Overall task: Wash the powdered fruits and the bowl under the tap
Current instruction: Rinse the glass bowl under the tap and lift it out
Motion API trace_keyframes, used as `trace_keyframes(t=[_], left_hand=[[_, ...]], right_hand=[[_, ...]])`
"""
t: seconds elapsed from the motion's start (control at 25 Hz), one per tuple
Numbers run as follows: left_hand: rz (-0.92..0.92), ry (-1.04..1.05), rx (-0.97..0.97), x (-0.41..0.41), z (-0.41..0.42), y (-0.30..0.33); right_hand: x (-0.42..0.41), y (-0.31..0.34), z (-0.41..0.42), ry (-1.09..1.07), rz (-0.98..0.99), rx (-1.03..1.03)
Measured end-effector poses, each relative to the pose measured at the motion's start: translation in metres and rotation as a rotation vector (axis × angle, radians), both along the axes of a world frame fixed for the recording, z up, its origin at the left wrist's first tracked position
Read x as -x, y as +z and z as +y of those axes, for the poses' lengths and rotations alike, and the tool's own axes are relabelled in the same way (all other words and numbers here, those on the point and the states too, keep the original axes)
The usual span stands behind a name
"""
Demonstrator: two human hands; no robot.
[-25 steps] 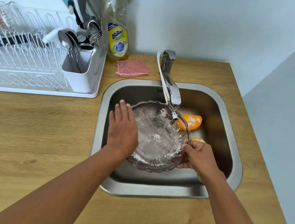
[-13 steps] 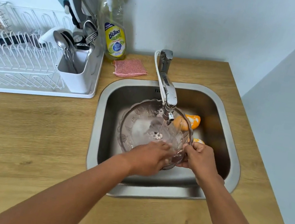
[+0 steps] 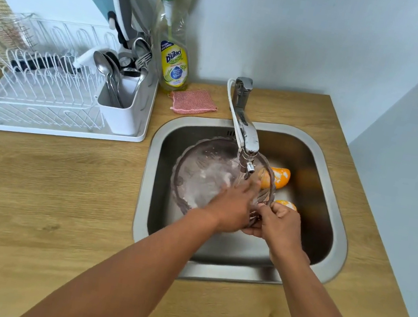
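A clear glass bowl (image 3: 200, 168) with a scalloped rim is tilted in the steel sink (image 3: 339, 237), under the running tap (image 3: 245, 136). White powder streaks its inside. My right hand (image 3: 279, 222) pinches the bowl's right rim. My left hand (image 3: 233, 204) lies inside the bowl with its fingers stretched toward the water stream, rubbing the glass. Two orange fruits dusted with white powder lie in the sink behind the bowl: one (image 3: 278, 177) beside the spout, the other (image 3: 286, 205) just above my right hand and mostly hidden.
A pink scrub pad (image 3: 194, 101) and a dish soap bottle (image 3: 172, 48) stand on the wooden counter behind the sink. A white dish rack (image 3: 45, 96) with a cutlery holder (image 3: 119, 103) fills the left side. A wall is close on the right.
My left hand moved from the bowl's left rim into the bowl and across to the right, under the tap. Much of the powder has washed off. My right hand kept its hold.
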State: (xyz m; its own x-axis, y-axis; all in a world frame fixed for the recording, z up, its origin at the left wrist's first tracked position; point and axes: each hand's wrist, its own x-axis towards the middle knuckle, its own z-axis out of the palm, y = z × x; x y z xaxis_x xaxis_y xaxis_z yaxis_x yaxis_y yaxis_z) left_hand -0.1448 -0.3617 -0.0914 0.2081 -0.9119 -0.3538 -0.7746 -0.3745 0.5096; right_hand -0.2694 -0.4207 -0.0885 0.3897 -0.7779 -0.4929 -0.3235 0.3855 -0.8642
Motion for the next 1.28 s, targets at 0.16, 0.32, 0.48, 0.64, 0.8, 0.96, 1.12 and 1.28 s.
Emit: trace_keyframes(t=[0.16,0.32,0.48,0.64,0.8,0.96,1.12,1.28], left_hand=[[0.061,-0.109,-0.006,-0.003,0.049,0.006],[-0.45,0.01,-0.173,-0.047,0.075,-0.003],[-0.457,0.168,-0.214,-0.047,0.028,-0.004],[-0.157,0.108,-0.046,-0.019,-0.01,-0.008],[0.106,-0.122,0.063,0.0,0.025,0.004],[-0.334,-0.014,-0.088,-0.027,0.063,0.004],[-0.404,0.207,-0.219,-0.044,0.028,0.0],[-0.153,0.139,-0.062,-0.019,-0.012,0.001]], right_hand=[[0.018,-0.003,-0.02,-0.026,0.079,0.043],[0.015,-0.002,-0.012,0.02,0.075,0.024],[-0.002,0.002,0.013,0.037,-0.006,-0.081],[-0.01,0.005,0.018,0.013,-0.047,-0.045],[0.004,0.005,-0.001,-0.018,-0.008,-0.026],[0.01,0.004,-0.003,0.013,0.018,-0.036],[0.0,0.006,0.012,0.02,-0.025,-0.077],[-0.008,0.009,0.021,0.013,-0.052,-0.064]])
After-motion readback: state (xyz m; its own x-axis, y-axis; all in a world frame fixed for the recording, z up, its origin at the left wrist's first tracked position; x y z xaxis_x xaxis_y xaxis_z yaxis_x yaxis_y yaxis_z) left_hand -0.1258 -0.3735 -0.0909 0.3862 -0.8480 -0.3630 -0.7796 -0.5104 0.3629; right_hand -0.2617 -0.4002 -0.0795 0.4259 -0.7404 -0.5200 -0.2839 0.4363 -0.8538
